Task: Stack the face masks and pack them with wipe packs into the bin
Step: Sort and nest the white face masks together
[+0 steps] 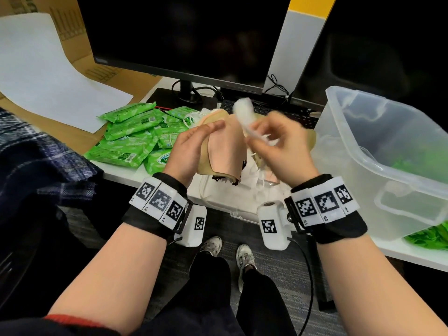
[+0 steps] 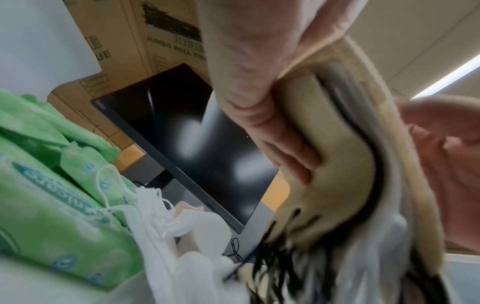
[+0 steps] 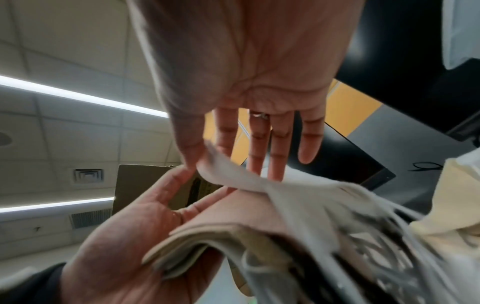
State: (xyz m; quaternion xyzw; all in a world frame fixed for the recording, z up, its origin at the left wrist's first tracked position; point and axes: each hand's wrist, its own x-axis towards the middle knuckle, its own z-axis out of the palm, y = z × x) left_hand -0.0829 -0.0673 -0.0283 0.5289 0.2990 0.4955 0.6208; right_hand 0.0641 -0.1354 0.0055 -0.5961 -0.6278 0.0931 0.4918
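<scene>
A stack of folded face masks [image 1: 224, 151], soft cloth-like sheets in peach, tan and cream with dark ear loops dangling at the bottom, is held upright above the front edge of a white desk [image 1: 126, 177]. The stack is gripped by the left hand [image 1: 191, 151], with the fingers curled round its left face and the thumb laid along the top. In the left wrist view the layered edges of the stack [image 2: 337, 164] are seen pressed under the fingers [image 2: 283, 152].

A single white mask [image 1: 244, 117], thin and limp and blurred by motion, is pinched between the thumb and forefinger of the right hand [image 1: 281, 144], just beside the stack's right face. In the right wrist view the remaining fingers [image 3: 280, 144] are seen held straight and spread, with the white sheet [image 3: 233, 174] draped over the top of the stack.

Glossy green wipe packs [image 1: 135, 139], flat and pillow-shaped, are heaped on the desk to the left. More loose masks [image 1: 252, 185] are lying on the desk beneath the hands. A clear, rounded plastic bin [image 1: 392, 151] is standing on the right, with green packs seen through its wall. A black monitor [image 1: 184, 37] and a keyboard [image 1: 266, 110] are set behind.
</scene>
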